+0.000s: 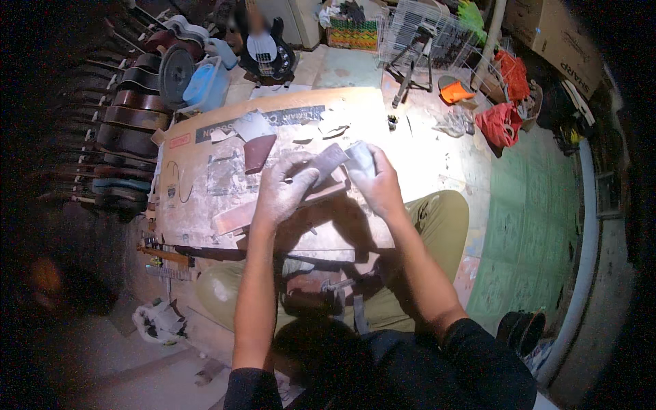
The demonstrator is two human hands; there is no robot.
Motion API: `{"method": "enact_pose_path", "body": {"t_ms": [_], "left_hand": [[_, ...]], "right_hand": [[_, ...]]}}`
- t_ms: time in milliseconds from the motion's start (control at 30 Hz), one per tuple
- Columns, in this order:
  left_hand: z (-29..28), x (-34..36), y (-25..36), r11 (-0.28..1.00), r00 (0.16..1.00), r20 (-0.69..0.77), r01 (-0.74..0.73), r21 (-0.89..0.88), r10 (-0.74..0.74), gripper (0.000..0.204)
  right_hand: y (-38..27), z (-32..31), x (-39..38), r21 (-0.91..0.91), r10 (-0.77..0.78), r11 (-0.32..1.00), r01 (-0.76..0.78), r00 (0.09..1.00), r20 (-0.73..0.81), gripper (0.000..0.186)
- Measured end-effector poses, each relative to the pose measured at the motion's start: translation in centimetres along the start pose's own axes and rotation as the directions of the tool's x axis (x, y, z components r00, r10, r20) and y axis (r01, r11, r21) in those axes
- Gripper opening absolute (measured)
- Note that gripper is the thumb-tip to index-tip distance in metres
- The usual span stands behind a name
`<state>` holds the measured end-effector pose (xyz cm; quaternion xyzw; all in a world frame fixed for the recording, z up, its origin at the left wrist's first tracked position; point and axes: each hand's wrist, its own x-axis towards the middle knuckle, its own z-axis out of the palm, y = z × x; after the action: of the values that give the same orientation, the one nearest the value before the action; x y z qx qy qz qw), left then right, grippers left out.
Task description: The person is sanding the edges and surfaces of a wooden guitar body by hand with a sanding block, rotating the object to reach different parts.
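Both my hands are dusted white and close together above a worn cardboard sheet (198, 147). My left hand (281, 190) pinches a dark grey rectangular piece, apparently sandpaper (329, 163). In my right hand (378, 186) is a pale grey, folded-looking piece (360, 159), its near edge meeting or almost meeting the dark one. Beneath my hands a long reddish wooden strip (236, 217) lies slantwise, partly hidden by my left hand and wrist. Beyond my left hand are a brown sandpaper piece (260, 153) and a whitish sheet (254, 126).
Torn scraps (335, 129) lie on the cardboard. Several guitars (133, 109) line the left side, and a dark guitar (265, 51) stands at the back. A black tripod (414, 65), wire cage (403, 27) and red bag (499, 124) are at the far right, beside a green mat (526, 225).
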<state>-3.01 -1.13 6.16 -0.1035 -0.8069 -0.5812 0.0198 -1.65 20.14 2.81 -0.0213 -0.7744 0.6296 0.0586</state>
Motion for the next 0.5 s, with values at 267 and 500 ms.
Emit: {"method": "enact_pose_path", "body": {"t_ms": [267,500], "left_hand": [[0.0,-0.1,1.5,0.999,0.999,0.005,-0.034,-0.006,0.034,0.034],[0.3,-0.1,0.8,0.992,0.992,0.033,-0.123,-0.025,0.124,0.035]], "right_hand": [[-4.4,0.7,-0.5,0.3,-0.015,0.946,-0.121,0.91,0.415,0.069],[-3.0,1.9,-0.2,0.355,0.084,0.906,-0.228,0.922,0.379,0.054]]}}
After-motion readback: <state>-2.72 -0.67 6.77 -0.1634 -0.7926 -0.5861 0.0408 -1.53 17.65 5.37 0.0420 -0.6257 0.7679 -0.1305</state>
